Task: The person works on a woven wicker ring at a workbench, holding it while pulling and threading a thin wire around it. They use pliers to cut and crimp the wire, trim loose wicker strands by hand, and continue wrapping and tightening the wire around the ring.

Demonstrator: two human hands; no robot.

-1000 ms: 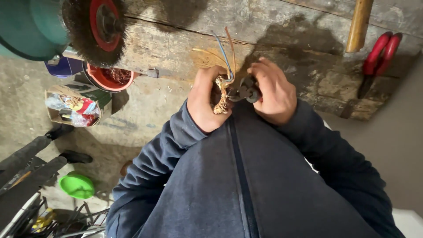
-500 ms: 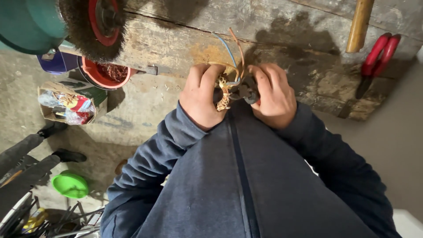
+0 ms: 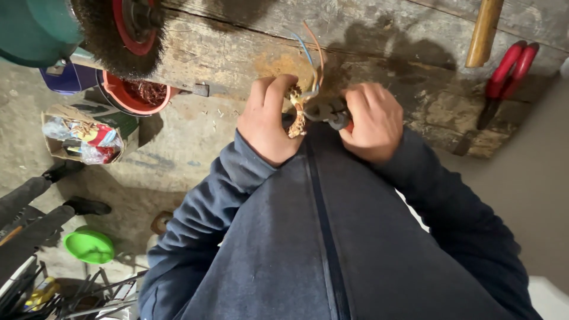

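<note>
My left hand grips a small bundle of copper-coloured wire close to my chest. Thin blue and orange wires stick up from it over the wooden workbench. My right hand is closed on the handles of dark pliers, whose jaws meet the bundle between the two hands. My dark blue sleeves and zipped jacket fill the lower part of the head view.
A round wire brush wheel on a green grinder stands at the top left. Red-handled cutters and a wooden handle lie on the bench to the right. On the floor at the left are a red bucket, a cardboard box and a green lid.
Both hands have stayed together on the wire bundle and pliers, with small shifts of the fingers. The view has drifted slightly, so the floor items sit a little further left.
</note>
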